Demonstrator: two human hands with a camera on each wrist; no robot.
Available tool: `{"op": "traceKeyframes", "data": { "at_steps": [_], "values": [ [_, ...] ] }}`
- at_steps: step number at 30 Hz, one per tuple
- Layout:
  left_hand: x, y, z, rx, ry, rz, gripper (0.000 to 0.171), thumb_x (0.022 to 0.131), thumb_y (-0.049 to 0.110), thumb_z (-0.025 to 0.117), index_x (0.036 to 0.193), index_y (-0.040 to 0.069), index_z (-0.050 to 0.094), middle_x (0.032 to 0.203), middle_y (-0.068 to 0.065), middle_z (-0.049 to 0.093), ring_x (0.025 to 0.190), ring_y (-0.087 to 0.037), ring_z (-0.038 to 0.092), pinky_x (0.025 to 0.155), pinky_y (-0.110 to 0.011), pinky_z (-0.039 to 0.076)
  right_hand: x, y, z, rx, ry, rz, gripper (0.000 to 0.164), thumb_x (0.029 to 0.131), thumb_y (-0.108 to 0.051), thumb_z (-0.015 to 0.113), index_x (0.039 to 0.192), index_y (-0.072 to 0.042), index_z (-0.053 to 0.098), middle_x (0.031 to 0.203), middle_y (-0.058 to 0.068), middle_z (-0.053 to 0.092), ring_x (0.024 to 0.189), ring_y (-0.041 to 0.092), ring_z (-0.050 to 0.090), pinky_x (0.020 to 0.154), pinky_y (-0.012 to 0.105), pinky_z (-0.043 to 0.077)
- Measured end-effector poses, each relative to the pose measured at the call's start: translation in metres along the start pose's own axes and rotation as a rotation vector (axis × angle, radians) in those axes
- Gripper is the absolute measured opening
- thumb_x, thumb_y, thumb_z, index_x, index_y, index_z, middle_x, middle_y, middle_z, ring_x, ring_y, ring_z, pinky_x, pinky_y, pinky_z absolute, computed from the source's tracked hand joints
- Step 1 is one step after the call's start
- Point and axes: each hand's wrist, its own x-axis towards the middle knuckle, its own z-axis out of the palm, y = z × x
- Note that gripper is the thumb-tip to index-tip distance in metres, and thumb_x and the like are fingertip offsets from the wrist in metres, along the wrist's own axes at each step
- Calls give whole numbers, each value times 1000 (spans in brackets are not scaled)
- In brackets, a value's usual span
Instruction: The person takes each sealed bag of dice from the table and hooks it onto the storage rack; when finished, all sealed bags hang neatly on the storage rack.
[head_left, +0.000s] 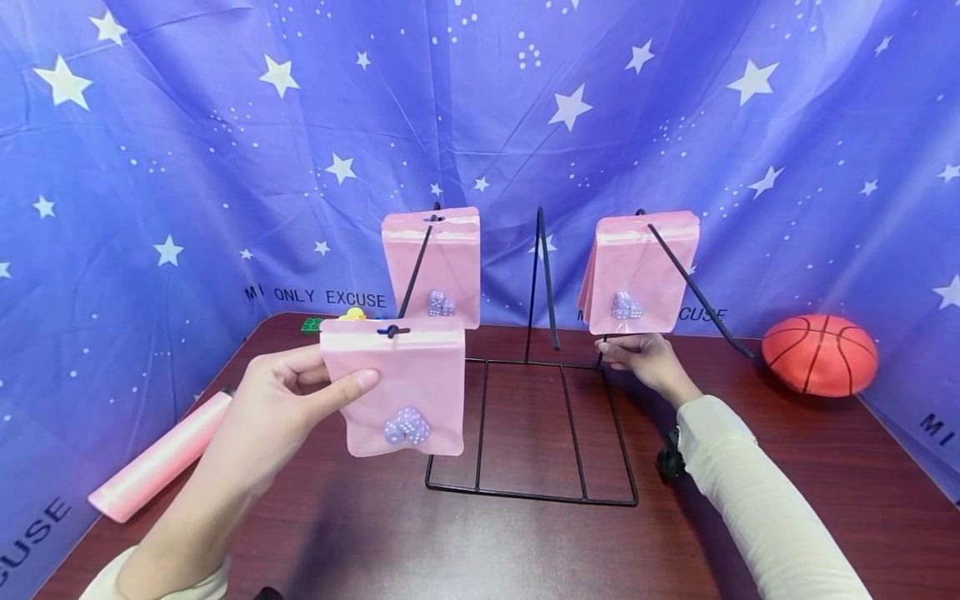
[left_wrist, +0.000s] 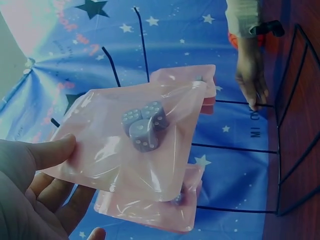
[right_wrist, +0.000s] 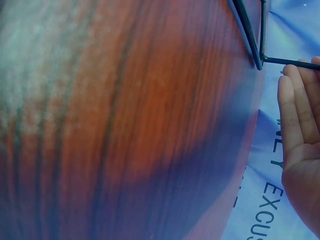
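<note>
My left hand pinches the left side of a pink zip bag between thumb and fingers. Purple dice with white pips show through its lower part. The bag's hang hole is at the tip of the left prong of a black wire rack. Further back on that prong hangs another pink bag. Several more pink bags hang from the right prong; the middle prong is bare. Below the right-hand bags, my right hand holds the rack's right upright with thumb and fingertips.
An orange basketball sits at the table's right. A pink cylinder-like object lies along the left edge. Behind the left bags are a yellow toy and a green block. A blue star-printed curtain surrounds the table.
</note>
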Motion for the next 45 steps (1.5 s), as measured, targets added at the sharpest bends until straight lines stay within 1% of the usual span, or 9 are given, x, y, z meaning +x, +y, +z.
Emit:
{"op": "traceKeyframes", "data": {
  "at_steps": [6,12,16,20,26,31,35,42,45],
  "values": [
    [10,-3,3,-19,10,-9,30,92,16,78,118,1,73,94,0,79,98,-10,71,84,-25,53,0,1,-1,-8,-6,-10,35,101,-13,66,120,16,66,113,29,70,86,15,75,80,33,60],
    [24,-6,8,-48,16,-12,27,92,18,77,114,2,74,93,2,78,94,-9,71,90,-24,50,0,0,0,5,0,-6,34,100,-13,66,119,16,67,111,26,72,86,16,76,79,33,60],
    [35,-8,12,-65,39,-9,28,92,14,76,115,-2,73,91,4,78,91,-6,71,88,-23,50,-1,-1,1,26,-3,2,34,101,-12,66,120,16,66,112,28,70,87,16,75,80,34,59],
    [47,-9,15,-65,67,-4,33,93,10,75,120,-8,70,91,1,78,89,-3,70,87,-21,51,-1,-1,1,32,-5,-1,34,100,-10,66,121,17,65,113,30,69,86,14,75,80,34,59],
    [67,-15,19,-49,100,-2,34,93,8,72,122,-10,68,89,0,78,87,1,69,89,-19,48,-1,-1,0,8,-5,-3,35,101,-12,66,121,16,65,113,29,70,86,15,75,80,33,59],
    [84,-20,23,-58,139,12,31,93,9,73,118,-10,70,79,8,76,79,1,68,83,-19,49,-1,-1,0,-3,-7,-8,35,101,-13,66,121,15,66,113,29,70,87,15,75,80,33,59],
    [96,-21,28,-81,175,2,29,93,12,74,114,-9,71,72,14,73,74,0,67,77,-19,50,-1,0,0,14,-14,-5,34,101,-10,64,122,17,65,115,31,68,88,15,75,81,35,59],
    [115,-24,34,-101,233,5,29,93,12,75,113,-9,71,66,18,68,69,1,65,70,-20,50,-1,1,0,28,-14,0,34,101,-10,64,122,17,65,115,30,69,89,15,75,81,33,59],
    [123,-26,36,-97,270,18,21,92,10,75,104,-6,73,60,17,64,61,1,57,58,-18,45,0,1,0,17,-10,4,35,101,-12,65,122,16,65,115,31,68,89,15,75,82,34,59]
  ]
}}
